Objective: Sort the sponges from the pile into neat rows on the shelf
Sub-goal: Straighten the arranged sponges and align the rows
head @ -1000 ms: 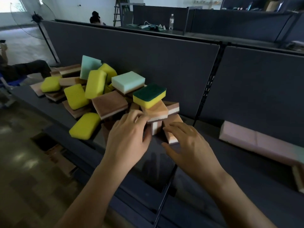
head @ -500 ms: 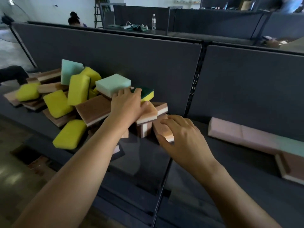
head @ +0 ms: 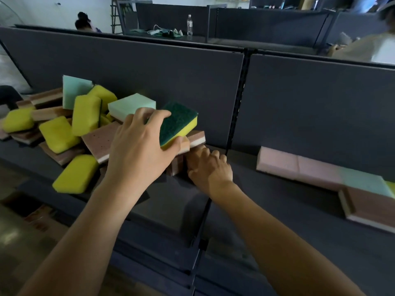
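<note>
A pile of sponges (head: 64, 129) in yellow, mint, brown and pink lies on the left part of the dark shelf (head: 277, 201). My left hand (head: 139, 146) grips the green-and-yellow sponge (head: 181, 122) at the pile's right end, thumb under it and fingers on top. Just below it, my right hand (head: 210, 167) is curled around a pinkish-brown sponge (head: 197, 151) at the foot of the pile. At the right, a row of pink and mint sponges (head: 316, 169) lies against the back panel, with a brown sponge (head: 372, 206) in front of it.
A dark upright post (head: 237, 107) splits the back panel behind the pile's right end. The shelf's front edge runs below my forearms. A table with a bottle (head: 189, 22) and other people are beyond the panel.
My left hand has closed on the green-and-yellow sponge and tilted it up off the pile. My right hand has slid forward and curled onto the sponge beneath.
</note>
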A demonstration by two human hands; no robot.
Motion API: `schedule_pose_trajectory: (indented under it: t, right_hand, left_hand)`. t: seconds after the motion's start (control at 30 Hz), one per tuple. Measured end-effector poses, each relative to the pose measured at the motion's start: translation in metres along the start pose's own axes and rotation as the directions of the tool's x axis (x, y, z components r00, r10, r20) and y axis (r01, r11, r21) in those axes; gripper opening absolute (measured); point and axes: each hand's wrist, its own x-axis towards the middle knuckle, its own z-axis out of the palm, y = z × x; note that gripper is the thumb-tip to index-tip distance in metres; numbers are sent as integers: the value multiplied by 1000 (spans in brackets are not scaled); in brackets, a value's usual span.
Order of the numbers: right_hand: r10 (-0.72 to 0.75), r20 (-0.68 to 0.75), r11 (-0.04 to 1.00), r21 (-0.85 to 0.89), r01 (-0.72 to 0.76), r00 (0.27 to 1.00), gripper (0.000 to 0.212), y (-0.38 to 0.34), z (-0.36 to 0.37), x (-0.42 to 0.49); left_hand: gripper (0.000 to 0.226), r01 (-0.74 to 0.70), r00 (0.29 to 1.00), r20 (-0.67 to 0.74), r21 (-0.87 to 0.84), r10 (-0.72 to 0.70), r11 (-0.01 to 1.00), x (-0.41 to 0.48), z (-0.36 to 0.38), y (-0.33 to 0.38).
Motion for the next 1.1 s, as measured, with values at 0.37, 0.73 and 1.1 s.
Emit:
schedule_pose_trajectory:
  t: [0.37, 0.73, 1.1]
  right_hand:
    - [-127, -134, 992, -9, 127, 983, 40, 120, -27, -101]
    - [-12, -215, 999, 49, 24, 976, 66, 196, -48, -167]
    - [-29, -286, 998, 52, 46, 958, 68, 230, -59, -173]
  left_hand:
    - [55, -41, 983, 172, -173, 71, 984, -66, 48, 62]
    - [58, -62, 952, 274, -272, 140, 960, -90, 84, 123]
    - [60, -113, 929, 303, -316, 213, 942, -95, 86, 156]
